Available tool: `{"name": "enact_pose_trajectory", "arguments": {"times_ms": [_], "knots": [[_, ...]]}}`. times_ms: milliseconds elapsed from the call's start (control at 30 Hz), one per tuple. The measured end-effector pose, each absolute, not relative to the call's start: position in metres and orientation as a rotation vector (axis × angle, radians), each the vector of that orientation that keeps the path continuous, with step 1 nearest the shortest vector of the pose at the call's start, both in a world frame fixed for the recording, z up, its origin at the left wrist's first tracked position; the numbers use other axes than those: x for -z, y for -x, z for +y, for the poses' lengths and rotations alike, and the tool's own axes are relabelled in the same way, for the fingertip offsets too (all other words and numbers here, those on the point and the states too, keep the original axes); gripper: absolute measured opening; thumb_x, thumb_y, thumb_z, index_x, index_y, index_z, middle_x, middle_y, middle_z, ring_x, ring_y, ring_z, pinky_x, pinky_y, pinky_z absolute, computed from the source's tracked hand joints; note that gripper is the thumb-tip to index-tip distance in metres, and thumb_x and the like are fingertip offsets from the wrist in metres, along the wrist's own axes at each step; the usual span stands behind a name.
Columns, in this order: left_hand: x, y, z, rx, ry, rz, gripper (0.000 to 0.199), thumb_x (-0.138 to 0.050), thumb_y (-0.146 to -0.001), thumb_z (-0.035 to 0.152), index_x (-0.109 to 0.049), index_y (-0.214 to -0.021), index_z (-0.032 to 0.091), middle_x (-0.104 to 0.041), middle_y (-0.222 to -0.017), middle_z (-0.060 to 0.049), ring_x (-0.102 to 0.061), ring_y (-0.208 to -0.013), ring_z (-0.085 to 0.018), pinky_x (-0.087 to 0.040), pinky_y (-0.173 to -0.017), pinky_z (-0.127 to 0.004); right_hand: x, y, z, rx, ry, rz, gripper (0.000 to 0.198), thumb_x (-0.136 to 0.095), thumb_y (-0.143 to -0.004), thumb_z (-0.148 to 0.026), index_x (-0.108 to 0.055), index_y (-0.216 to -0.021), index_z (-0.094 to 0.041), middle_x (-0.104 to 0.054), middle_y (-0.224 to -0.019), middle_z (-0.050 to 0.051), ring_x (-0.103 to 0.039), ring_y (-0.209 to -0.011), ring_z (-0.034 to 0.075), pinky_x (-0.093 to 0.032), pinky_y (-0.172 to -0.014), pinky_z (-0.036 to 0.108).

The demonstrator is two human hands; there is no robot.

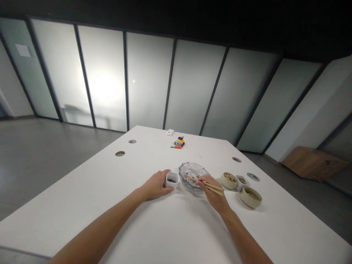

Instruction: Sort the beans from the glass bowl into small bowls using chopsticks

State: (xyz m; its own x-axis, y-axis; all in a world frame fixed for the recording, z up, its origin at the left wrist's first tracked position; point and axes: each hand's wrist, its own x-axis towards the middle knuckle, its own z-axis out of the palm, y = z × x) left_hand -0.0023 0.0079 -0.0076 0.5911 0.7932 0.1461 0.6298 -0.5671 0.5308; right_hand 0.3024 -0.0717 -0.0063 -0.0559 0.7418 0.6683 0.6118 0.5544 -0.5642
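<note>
My left hand [157, 184] is wrapped around the left side of a small white square cup [172, 177], which stands on the table with small dark pieces at its bottom. In my right hand [211, 189] is a pair of wooden chopsticks [214, 187], slanting left and down. Their tips reach into a clear cut-glass bowl [193, 167] just right of the cup. A few small dark bits lie in the glass bowl; whether the tips pinch one is too small to tell.
Right of my right hand stand a beige bowl [224, 182] of nut-like pieces, a white cup [248, 181] with brown pieces, and another beige bowl [250, 204]. Farther back lie a toy vehicle [179, 141], a carrot-shaped item [177, 147] and a white device [170, 132]. Round holes pierce the white table [90, 194].
</note>
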Motion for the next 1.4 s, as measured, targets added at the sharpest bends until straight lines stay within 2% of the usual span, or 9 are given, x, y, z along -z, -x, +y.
{"name": "enact_pose_trajectory", "arguments": {"times_ms": [267, 600, 733, 933, 1067, 1400], "knots": [[0.006, 0.002, 0.007, -0.503, -2.395, 1.127, 0.074, -0.078, -0.092, 0.048, -0.054, -0.156, 0.021, -0.073, -0.141, -0.018, -0.068, -0.132, -0.041, -0.054, -0.113, -0.052, 0.006, -0.300, -0.072, -0.185, 1.098, -1.773, 0.044, -0.065, -0.111, -0.060, -0.084, -0.091, -0.025, -0.079, -0.094, 0.009, -0.076, -0.087, 0.026, -0.065, -0.083, 0.038], [0.010, 0.002, 0.011, -0.523, -2.386, 1.111, 0.078, -0.078, -0.090, 0.051, -0.053, -0.158, 0.022, -0.072, -0.144, -0.018, -0.067, -0.136, -0.043, -0.053, -0.113, -0.052, -0.013, -0.290, -0.082, -0.003, 1.054, -1.524, 0.040, -0.068, -0.111, -0.056, -0.085, -0.090, -0.027, -0.082, -0.089, 0.007, -0.076, -0.082, 0.025, -0.063, -0.074, 0.036], [0.009, 0.002, 0.010, -0.528, -2.382, 1.111, 0.075, -0.078, -0.091, 0.052, -0.055, -0.156, 0.024, -0.073, -0.144, -0.017, -0.067, -0.136, -0.042, -0.053, -0.112, -0.052, -0.013, -0.278, -0.085, -0.066, 1.034, -1.503, 0.044, -0.069, -0.109, -0.060, -0.084, -0.087, -0.025, -0.081, -0.086, 0.008, -0.076, -0.082, 0.026, -0.062, -0.074, 0.037], [0.012, 0.003, 0.011, -0.514, -2.399, 1.131, 0.079, -0.079, -0.091, 0.052, -0.053, -0.159, 0.022, -0.072, -0.144, -0.018, -0.068, -0.135, -0.042, -0.053, -0.114, -0.051, -0.007, -0.292, -0.077, 0.050, 1.147, -1.420, 0.050, -0.069, -0.105, -0.070, -0.081, -0.090, -0.024, -0.079, -0.083, 0.007, -0.073, -0.075, 0.024, -0.060, -0.068, 0.035], [0.015, 0.003, 0.014, -0.520, -2.410, 1.115, 0.078, -0.080, -0.091, 0.051, -0.053, -0.158, 0.022, -0.073, -0.143, -0.017, -0.068, -0.135, -0.041, -0.054, -0.113, -0.051, -0.001, -0.304, -0.071, 0.014, 1.198, -1.499, 0.058, -0.067, -0.102, -0.078, -0.080, -0.088, -0.023, -0.078, -0.081, 0.007, -0.072, -0.073, 0.025, -0.059, -0.067, 0.035], [0.015, 0.002, 0.014, -0.516, -2.404, 1.107, 0.080, -0.080, -0.091, 0.049, -0.051, -0.160, 0.021, -0.071, -0.146, -0.019, -0.067, -0.135, -0.041, -0.053, -0.115, -0.052, 0.013, -0.301, -0.060, -0.077, 1.156, -1.594, 0.055, -0.068, -0.104, -0.074, -0.079, -0.084, -0.023, -0.078, -0.080, 0.007, -0.072, -0.074, 0.025, -0.060, -0.071, 0.037]]}}
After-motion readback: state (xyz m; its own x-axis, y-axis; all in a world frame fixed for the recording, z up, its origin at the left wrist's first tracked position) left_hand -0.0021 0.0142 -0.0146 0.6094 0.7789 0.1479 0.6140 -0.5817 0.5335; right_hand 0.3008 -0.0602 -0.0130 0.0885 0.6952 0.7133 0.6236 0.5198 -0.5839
